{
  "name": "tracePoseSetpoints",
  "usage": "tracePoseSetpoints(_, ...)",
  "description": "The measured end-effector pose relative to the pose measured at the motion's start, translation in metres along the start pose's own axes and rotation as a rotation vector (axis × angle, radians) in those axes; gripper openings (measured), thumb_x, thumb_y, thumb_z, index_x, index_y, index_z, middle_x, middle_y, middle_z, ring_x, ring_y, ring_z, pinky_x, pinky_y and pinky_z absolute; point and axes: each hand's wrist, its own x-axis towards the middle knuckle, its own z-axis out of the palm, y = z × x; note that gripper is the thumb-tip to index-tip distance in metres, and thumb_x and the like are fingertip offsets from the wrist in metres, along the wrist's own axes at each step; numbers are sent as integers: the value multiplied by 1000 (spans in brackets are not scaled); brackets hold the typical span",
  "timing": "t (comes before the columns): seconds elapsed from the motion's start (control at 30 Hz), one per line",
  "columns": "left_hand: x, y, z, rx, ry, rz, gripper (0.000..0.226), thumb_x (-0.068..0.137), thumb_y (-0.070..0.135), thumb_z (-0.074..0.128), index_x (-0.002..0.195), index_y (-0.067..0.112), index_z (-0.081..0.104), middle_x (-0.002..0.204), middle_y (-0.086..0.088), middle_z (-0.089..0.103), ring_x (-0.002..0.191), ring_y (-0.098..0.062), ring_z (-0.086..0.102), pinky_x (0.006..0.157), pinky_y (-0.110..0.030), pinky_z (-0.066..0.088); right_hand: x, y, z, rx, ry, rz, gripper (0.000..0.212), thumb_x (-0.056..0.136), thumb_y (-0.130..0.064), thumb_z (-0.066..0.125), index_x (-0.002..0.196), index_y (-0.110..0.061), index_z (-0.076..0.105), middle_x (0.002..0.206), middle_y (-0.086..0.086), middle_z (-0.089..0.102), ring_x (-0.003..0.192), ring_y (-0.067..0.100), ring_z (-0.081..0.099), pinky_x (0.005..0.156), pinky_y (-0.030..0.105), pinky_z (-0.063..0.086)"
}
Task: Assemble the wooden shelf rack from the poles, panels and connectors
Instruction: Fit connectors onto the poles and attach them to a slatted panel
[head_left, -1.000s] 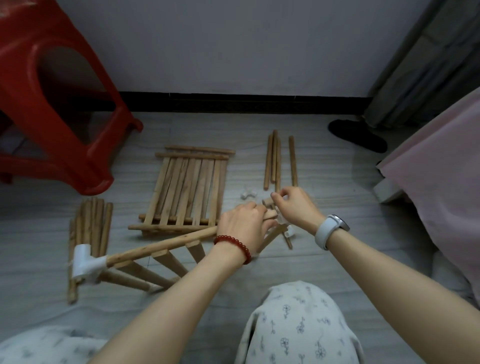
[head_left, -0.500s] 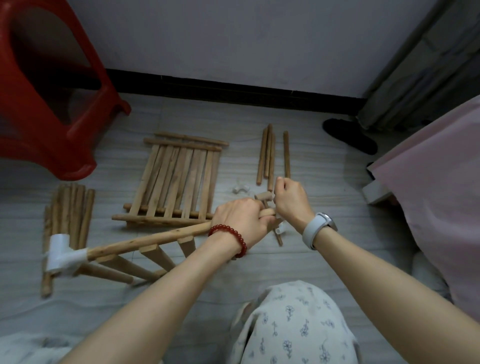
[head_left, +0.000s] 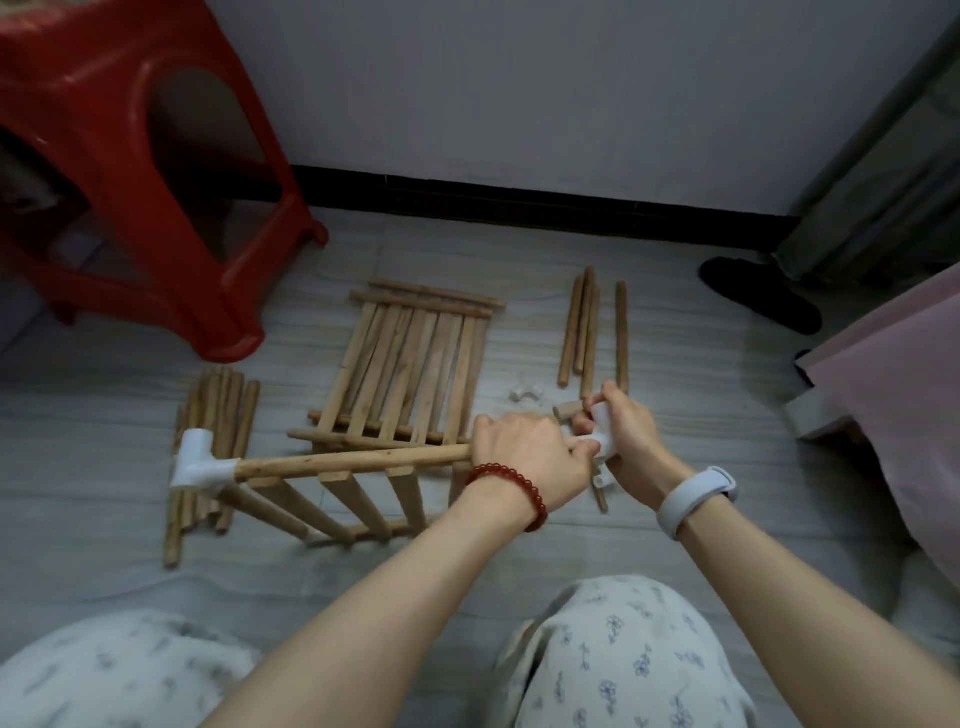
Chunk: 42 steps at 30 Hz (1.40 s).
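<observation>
The left hand (head_left: 524, 457) is wrapped round the right end of a pole (head_left: 353, 462), the top rail of a slatted panel (head_left: 343, 499) tilted up off the floor (head_left: 519, 545). The far end of that pole already sits in a white connector (head_left: 195, 462). The right hand (head_left: 626, 441) is curled round a second connector (head_left: 602, 418) at the near end of the pole, fingers and thumb clenched on it; a short stub (head_left: 569, 409) pokes out to the left just above the left knuckles, though whether it is seated in the connector I cannot tell.

The step in hand looks like fitting this connector onto the pole end, the matching corner to the one at the left. How far the pole has gone into the socket is hidden by the fingers. The next move probably calls for a firm push along the pole's axis, perhaps with a small twist, while the left hand braces the rail so the panel does not swing; the connector's open sockets should end up facing the same way as those at the other corner.

Still waiting on the floor: a second panel (head_left: 415, 364) lying flat beyond the hands, a bundle of poles (head_left: 218, 415) at the left, 4 loose poles (head_left: 587, 332) to the right, and a spare connector (head_left: 527, 391) between them. A red stool (head_left: 130, 156) stands at the back left
</observation>
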Motion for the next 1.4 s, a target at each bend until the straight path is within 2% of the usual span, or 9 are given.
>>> tracePoseSetpoints(0.17,-5,8,1,4,-41,-117,51,93,50,29,110,13,60,116,-10,57,111,-27,46,91,-45,23,-1,5,7,-34,-53,6,41,101,-40,30,73,-14,44,40,-5,47,32,7,41,33,14,32)
tracePoseSetpoints(0.3,-15,-3,4,-9,41,-99,49,91,53,34,97,14,62,103,-7,62,102,-24,50,84,-40,20,-6,16,5,-139,-157,-63,47,100,-44,28,75,-12,51,48,-5,50,37,5,44,37,17,37)
tracePoseSetpoints(0.47,-14,-7,4,-67,60,-134,43,89,55,40,84,20,63,97,0,65,100,-19,51,82,-38,16,-7,25,0,-296,-191,-214,47,100,-42,28,66,-17,49,58,-4,54,54,9,51,60,26,42)
tracePoseSetpoints(0.57,-18,-3,7,-80,106,-146,42,89,54,41,81,21,65,94,2,65,97,-17,51,82,-35,15,-9,26,-2,-351,-201,-251,48,101,-41,25,65,-18,47,60,-5,54,58,11,49,63,27,40)
tracePoseSetpoints(0.83,-14,-1,5,-124,-27,-245,43,87,57,43,77,22,66,79,4,65,87,-16,51,76,-33,15,-17,29,-4,-490,-155,-376,46,103,-32,19,69,-15,45,71,1,51,72,13,47,75,29,39)
tracePoseSetpoints(0.97,-10,-3,5,-131,-53,-270,45,87,59,42,74,22,66,72,5,62,81,-15,53,76,-32,17,-14,30,-3,-503,-150,-377,46,103,-33,18,69,-16,44,71,0,50,71,12,46,72,27,38)
tracePoseSetpoints(1.17,-5,-8,-8,-114,-113,-158,43,87,61,41,70,24,56,85,4,65,88,-16,53,81,-35,21,-12,26,-3,-591,-138,-375,42,102,-37,18,79,-17,46,76,0,52,74,12,49,69,26,39)
tracePoseSetpoints(1.3,-3,-24,-25,-135,-270,25,21,87,48,55,96,29,56,83,12,54,95,-15,53,86,-34,26,-13,23,-1,-658,-139,-380,40,102,-38,18,82,-18,47,75,1,50,66,12,49,58,19,40)
tracePoseSetpoints(1.4,-8,-38,-24,54,-168,99,27,90,36,55,113,24,54,103,5,55,104,-17,50,96,-37,33,-13,17,5,-625,-108,-395,37,102,-35,21,88,-13,48,75,1,48,61,9,49,42,6,36)
